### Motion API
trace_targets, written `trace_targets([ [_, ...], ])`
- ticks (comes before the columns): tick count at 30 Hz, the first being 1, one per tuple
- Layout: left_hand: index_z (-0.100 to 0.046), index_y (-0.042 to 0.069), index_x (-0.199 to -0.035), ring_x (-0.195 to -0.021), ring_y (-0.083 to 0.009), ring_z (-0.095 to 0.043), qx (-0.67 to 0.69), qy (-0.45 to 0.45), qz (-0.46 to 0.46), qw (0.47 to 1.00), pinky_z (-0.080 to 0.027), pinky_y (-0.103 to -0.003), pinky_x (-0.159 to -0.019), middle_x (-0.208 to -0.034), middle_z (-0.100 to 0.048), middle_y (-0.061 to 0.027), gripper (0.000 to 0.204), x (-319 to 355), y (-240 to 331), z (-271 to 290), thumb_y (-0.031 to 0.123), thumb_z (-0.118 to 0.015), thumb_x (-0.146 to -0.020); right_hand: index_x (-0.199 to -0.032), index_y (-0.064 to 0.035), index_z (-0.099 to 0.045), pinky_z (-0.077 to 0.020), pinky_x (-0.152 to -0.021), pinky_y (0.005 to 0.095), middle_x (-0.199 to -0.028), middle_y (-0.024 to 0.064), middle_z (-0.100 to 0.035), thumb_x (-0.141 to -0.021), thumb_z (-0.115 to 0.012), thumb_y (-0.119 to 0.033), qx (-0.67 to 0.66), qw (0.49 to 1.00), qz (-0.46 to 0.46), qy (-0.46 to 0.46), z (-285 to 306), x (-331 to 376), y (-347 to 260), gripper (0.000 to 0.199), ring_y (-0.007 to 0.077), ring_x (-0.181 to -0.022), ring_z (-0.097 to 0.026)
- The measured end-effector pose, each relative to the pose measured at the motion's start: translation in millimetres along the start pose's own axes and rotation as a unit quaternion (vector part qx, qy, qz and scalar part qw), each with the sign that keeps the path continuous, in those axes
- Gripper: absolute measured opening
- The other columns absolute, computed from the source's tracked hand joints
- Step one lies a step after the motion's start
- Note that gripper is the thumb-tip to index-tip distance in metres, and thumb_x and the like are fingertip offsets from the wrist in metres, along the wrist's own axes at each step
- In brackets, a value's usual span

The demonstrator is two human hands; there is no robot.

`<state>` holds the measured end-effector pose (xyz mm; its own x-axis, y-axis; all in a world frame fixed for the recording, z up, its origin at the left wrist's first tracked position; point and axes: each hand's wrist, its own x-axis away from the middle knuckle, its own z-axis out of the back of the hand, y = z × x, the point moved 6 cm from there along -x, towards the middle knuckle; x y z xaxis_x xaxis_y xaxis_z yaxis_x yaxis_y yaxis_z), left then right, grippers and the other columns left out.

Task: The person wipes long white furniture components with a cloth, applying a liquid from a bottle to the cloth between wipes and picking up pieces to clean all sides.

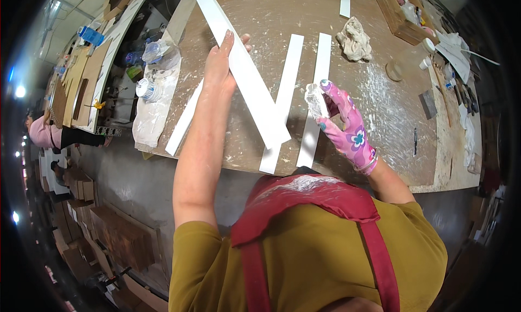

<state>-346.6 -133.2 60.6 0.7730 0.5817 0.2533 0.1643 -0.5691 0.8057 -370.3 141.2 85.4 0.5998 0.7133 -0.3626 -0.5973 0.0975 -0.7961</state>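
Note:
My bare left hand grips a long white board, its thumb on the near face, and holds it slantwise above the table. In a pink flowered glove, my right hand is closed on a small white, rough-edged pad, which looks dusty. That pad is right of the held board, over a white strip lying on the table. Another white strip lies between, partly covered by the held board. A further strip passes behind my left forearm.
A crumpled cream cloth lies beyond my right hand. Around it are a wooden box, a clear jar and a grey scraper plate. At left, a white tub stands on a cloth. A person in pink works farther off.

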Motion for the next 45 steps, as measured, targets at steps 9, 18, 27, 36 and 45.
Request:
trace_targets([
  [9, -0.04, -0.002, -0.108, -0.079, -0.0315, -0.061, 0.064, 0.168, -0.003, 0.984, -0.056, -0.045, -0.068, -0.093, -0.056, -0.0212, 0.018, -25, -22, 4, 0.006, -0.048, -0.093, -0.115, -0.0113, -0.062, -0.0509, -0.067, 0.0366, -0.101, 0.0152, -0.057, -0.07, -0.074, -0.011, 0.148, 0.964, 0.215, 0.045, -3, 6, -59, 0.047, 0.0286, -0.085, -0.06],
  [18, -0.045, -0.003, -0.102, -0.081, -0.0252, -0.055, 0.127, 0.069, 0.126, 0.982, -0.048, -0.044, -0.08, -0.09, -0.054, -0.0149, 0.046, -29, -28, 5, 0.036, -0.02, -0.099, -0.132, -0.0074, -0.046, -0.0501, -0.079, 0.0345, -0.106, 0.0109, -0.052, -0.08, -0.066, -0.006, 0.163, 0.978, -0.024, 0.13, 36, 10, 35, 0.056, 0.0241, -0.092, -0.056],
  [27, -0.044, 0.002, -0.093, -0.063, -0.0191, -0.053, 0.206, 0.192, 0.076, 0.957, -0.052, -0.029, -0.053, -0.074, -0.05, -0.0088, 0.042, -35, -41, 14, 0.043, -0.036, -0.098, -0.136, -0.0046, -0.04, -0.0489, -0.076, 0.0331, -0.106, 0.0131, -0.05, -0.079, -0.068, -0.008, 0.019, 0.99, 0.036, 0.137, 7, 20, -24, 0.064, 0.023, -0.089, -0.055],
  [36, -0.033, 0.009, -0.122, -0.071, -0.0161, -0.055, 0.235, 0.249, -0.003, 0.94, -0.051, -0.03, -0.057, -0.09, -0.054, -0.0084, 0.037, -20, -57, -6, 0.036, -0.039, -0.099, -0.135, -0.0045, -0.04, -0.0526, -0.073, 0.0348, -0.106, 0.0115, -0.049, -0.08, -0.068, -0.015, 0.039, 0.973, 0.027, 0.226, 8, -9, -24, 0.063, 0.0224, -0.091, -0.056],
  [45, -0.031, 0.008, -0.132, -0.058, -0.0184, -0.052, -0.098, 0.016, -0.008, 0.995, -0.049, -0.033, -0.055, -0.075, -0.05, -0.0062, 0.041, -16, -36, 15, 0.028, -0.043, -0.098, -0.141, 0.0017, -0.03, -0.0297, -0.109, 0.0353, -0.141, 0.0185, -0.039, -0.088, -0.062, -0.021, -0.09, 0.966, -0.179, 0.161, 16, 24, 101, 0.066, 0.0273, -0.129, -0.038],
])
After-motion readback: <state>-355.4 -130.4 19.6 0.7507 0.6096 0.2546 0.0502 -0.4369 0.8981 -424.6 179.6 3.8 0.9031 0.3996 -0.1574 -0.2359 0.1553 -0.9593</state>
